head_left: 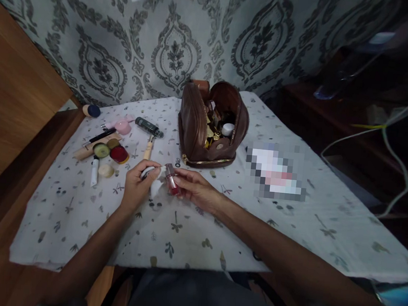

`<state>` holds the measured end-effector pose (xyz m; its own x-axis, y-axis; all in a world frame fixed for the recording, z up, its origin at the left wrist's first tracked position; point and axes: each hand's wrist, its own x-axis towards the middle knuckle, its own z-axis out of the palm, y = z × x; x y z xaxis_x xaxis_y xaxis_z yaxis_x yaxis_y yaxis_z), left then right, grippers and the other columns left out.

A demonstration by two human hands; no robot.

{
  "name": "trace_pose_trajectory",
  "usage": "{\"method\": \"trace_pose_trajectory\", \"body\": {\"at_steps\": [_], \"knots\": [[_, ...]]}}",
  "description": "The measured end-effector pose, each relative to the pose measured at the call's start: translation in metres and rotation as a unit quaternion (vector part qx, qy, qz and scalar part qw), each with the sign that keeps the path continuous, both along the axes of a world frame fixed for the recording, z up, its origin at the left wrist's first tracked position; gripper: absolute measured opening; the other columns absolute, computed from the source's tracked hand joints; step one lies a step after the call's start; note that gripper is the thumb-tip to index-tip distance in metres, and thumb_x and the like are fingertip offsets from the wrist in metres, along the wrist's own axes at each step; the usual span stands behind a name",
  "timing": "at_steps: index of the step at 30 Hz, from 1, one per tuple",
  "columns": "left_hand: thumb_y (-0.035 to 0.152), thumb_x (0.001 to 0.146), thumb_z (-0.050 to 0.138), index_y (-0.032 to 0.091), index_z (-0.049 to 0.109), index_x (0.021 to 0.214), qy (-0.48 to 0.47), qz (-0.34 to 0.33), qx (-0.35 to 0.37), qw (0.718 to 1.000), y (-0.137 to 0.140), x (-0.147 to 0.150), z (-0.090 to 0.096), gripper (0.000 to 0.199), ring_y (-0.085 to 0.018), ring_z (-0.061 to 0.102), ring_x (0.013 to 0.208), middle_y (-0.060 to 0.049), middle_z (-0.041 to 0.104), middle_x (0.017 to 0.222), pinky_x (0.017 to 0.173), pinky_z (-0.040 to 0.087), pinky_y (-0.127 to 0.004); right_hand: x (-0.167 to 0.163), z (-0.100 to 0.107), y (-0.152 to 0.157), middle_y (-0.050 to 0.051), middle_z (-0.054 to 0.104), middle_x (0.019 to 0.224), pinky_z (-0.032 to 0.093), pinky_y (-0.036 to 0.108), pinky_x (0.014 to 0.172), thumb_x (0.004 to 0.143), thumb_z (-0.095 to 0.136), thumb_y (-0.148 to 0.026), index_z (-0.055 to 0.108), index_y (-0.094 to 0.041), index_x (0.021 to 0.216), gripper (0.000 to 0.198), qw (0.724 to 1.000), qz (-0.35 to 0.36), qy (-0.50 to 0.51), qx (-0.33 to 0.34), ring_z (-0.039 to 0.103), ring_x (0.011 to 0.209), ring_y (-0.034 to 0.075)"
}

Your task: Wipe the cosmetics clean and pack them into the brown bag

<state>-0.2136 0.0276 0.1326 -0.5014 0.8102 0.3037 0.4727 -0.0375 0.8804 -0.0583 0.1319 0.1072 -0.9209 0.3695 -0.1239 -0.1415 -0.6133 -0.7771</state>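
Observation:
Between my hands, at the middle of the table, is a small lip gloss tube (172, 183) with a reddish body and a greyish cap. My right hand (195, 187) is closed around it from the right side. In my left hand (139, 183) a crumpled white tissue (156, 187) is pinched, close beside the tube's cap; whether it touches the cap I cannot tell. Just behind my hands stands a brown makeup bag (194, 128), unzipped, with a white-lidded jar (227, 129) and gold-coloured items inside.
Several cosmetics lie on the left: a dark green tube (149, 126), a pink item (123, 127), a red round pot (119, 154), a greenish pot (101, 150) and a white tube (94, 171). A blurred-out flat object (274, 172) lies right of the bag. White cables (403, 143) hang at right.

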Motion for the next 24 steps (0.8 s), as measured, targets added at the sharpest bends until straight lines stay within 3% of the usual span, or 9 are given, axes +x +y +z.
{"method": "trace_pose_trajectory", "body": {"at_steps": [3,6,9,13,18,20,24], "knots": [[0.034,0.083,0.065,0.019,0.069,0.085,-0.008,0.013,-0.002,1.0,0.001,-0.001,-0.002,0.016,-0.012,0.054,0.058,0.002,0.066,0.069,0.055,0.043,-0.022,0.0,0.0,-0.001,0.0,0.065,0.078,0.039,0.019,0.055,0.075,0.08,-0.04,0.071,-0.017,0.102,0.037,0.999,0.031,0.005,0.016,0.057,0.067,0.009],[0.032,0.084,0.064,0.019,0.07,0.085,0.02,-0.011,-0.005,1.0,0.001,-0.001,-0.001,0.014,-0.014,0.059,0.068,0.0,0.069,0.076,0.064,0.047,-0.024,-0.001,-0.002,-0.001,0.001,0.066,0.081,0.039,0.019,0.054,0.072,0.082,-0.042,0.071,-0.018,0.106,0.043,1.0,0.02,0.007,0.003,0.059,0.069,0.01],[0.03,0.085,0.064,0.02,0.07,0.085,0.049,-0.056,-0.004,0.997,0.001,0.002,0.001,0.012,-0.016,0.063,0.077,-0.001,0.07,0.081,0.074,0.048,-0.027,-0.002,-0.003,0.0,0.002,0.067,0.083,0.041,0.02,0.057,0.069,0.084,-0.041,0.071,-0.017,0.104,0.044,1.0,-0.008,0.006,-0.022,0.06,0.072,0.011],[0.029,0.088,0.063,0.02,0.071,0.088,0.073,-0.133,-0.002,0.988,0.0,0.006,0.003,0.012,-0.017,0.064,0.08,-0.003,0.07,0.083,0.076,0.049,-0.028,-0.005,-0.003,0.0,-0.001,0.064,0.076,0.042,0.018,0.057,0.067,0.087,-0.038,0.072,-0.016,0.091,0.035,0.998,-0.047,0.006,-0.033,0.056,0.066,0.008],[0.03,0.088,0.064,0.02,0.071,0.088,0.061,-0.209,-0.011,0.976,-0.002,0.009,0.004,0.012,-0.017,0.065,0.081,-0.005,0.071,0.086,0.077,0.05,-0.028,-0.005,-0.004,0.002,-0.002,0.065,0.079,0.046,0.017,0.057,0.063,0.089,-0.036,0.072,-0.017,0.09,0.038,0.996,-0.074,-0.012,-0.04,0.056,0.063,0.006],[0.031,0.087,0.064,0.019,0.071,0.088,0.042,-0.18,-0.012,0.983,-0.002,0.007,0.004,0.014,-0.017,0.064,0.079,-0.004,0.071,0.085,0.076,0.049,-0.027,-0.003,-0.005,0.003,-0.001,0.067,0.08,0.049,0.019,0.058,0.064,0.088,-0.035,0.07,-0.016,0.094,0.04,0.997,-0.063,-0.018,-0.046,0.061,0.065,0.008],[0.035,0.084,0.065,0.017,0.07,0.086,-0.004,-0.022,-0.016,1.0,-0.001,0.001,0.003,0.019,-0.012,0.057,0.065,0.0,0.068,0.076,0.063,0.045,-0.022,0.001,-0.003,0.004,0.002,0.07,0.084,0.053,0.022,0.06,0.069,0.085,-0.036,0.067,-0.015,0.105,0.045,0.999,-0.013,-0.022,-0.031,0.067,0.074,0.014]]}}
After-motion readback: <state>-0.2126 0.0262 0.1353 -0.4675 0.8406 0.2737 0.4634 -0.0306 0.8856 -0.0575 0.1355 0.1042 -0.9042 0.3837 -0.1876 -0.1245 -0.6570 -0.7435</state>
